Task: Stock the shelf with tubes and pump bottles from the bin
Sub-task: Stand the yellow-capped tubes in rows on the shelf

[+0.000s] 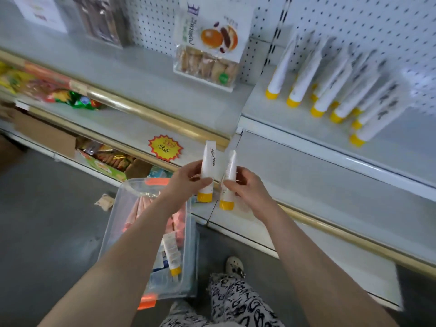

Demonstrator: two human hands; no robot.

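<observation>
My left hand (188, 179) grips a white tube with a yellow cap (208, 165), cap down, in front of the shelf edge. Right beside it my right hand (245, 187) holds a second white yellow-capped tube (228, 178), also cap down. Both tubes are upright and nearly touching. Below my left forearm stands the clear plastic bin (118, 208) on the floor, with another yellow-capped tube (171, 254) and pink tubes (179, 225) inside. On the grey upper shelf (271, 107) at right stand several white tubes (330, 90) on their yellow caps, leaning against the pegboard.
A snack package (208, 47) stands on the shelf to the left of the tubes. A gold rail (141, 112) runs along the shelf front, with a yellow price tag (165, 147). Lower shelves at left hold snack bags and boxes. My leg and shoe (233, 267) are beside the bin.
</observation>
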